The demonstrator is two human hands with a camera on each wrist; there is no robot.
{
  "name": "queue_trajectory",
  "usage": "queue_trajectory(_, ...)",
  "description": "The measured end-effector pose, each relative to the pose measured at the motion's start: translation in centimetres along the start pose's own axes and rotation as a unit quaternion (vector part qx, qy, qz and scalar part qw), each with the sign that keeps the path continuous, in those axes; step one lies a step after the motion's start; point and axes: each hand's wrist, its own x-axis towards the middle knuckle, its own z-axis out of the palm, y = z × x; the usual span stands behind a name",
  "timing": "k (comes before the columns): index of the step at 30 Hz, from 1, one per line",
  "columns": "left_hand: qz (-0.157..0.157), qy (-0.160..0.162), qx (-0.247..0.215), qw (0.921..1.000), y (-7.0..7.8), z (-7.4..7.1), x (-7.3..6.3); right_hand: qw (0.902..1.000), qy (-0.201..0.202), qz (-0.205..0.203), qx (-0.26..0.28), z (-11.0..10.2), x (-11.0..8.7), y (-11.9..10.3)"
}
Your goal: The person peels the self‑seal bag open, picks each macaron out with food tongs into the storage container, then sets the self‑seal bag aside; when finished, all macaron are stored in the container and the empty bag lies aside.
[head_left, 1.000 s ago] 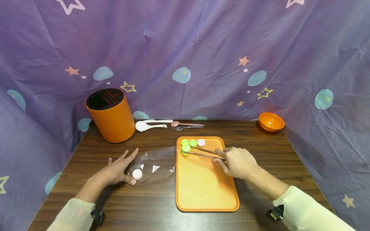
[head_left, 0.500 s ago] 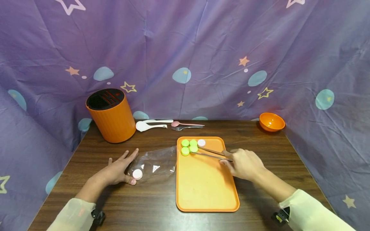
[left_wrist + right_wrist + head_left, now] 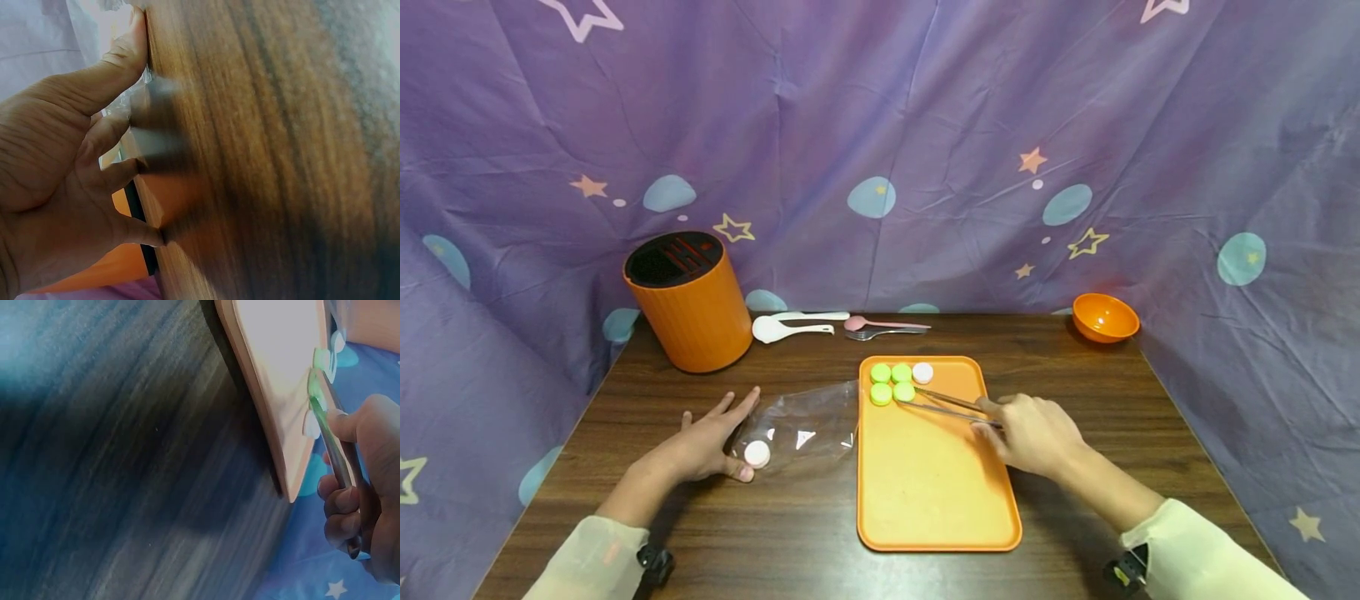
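In the head view my right hand (image 3: 1037,437) holds metal tongs (image 3: 951,412) over the orange tray (image 3: 940,500). The tong tips lie on either side of a light-green disc (image 3: 904,392); whether they touch it I cannot tell. Beside and behind it sit several more green discs (image 3: 881,394) and one pale pink disc (image 3: 922,372). My left hand (image 3: 707,442) rests on the table with spread fingers, its thumb and forefinger at the end of a clear plastic bag (image 3: 820,417). A pale disc (image 3: 757,454) shows at that end of the bag, near the thumb.
An orange knife block (image 3: 692,317) stands at the back left. White spoons (image 3: 771,328), a pink spoon (image 3: 857,322) and a fork (image 3: 880,333) lie along the back edge. An orange bowl (image 3: 1105,318) is at the back right; a purple curtain (image 3: 925,167) hangs behind.
The tongs have carried one green disc from above the front-left green disc to the right, then down beside it. My right hand moved right and slightly nearer. The left hand stayed put.
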Motion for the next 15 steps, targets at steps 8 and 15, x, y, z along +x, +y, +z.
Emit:
queue_trajectory(8, -0.016, 0.001, 0.016, 0.9997, -0.7, 0.3, 0.6, 1.0000, 0.006, 0.004, 0.002, 0.2, -0.2, -0.2)
queue_trajectory(15, -0.028, -0.008, 0.025, 0.9993, 2.5, -0.9, -0.8, 0.9998, 0.015, 0.008, 0.004, -0.1, -0.6, -0.2)
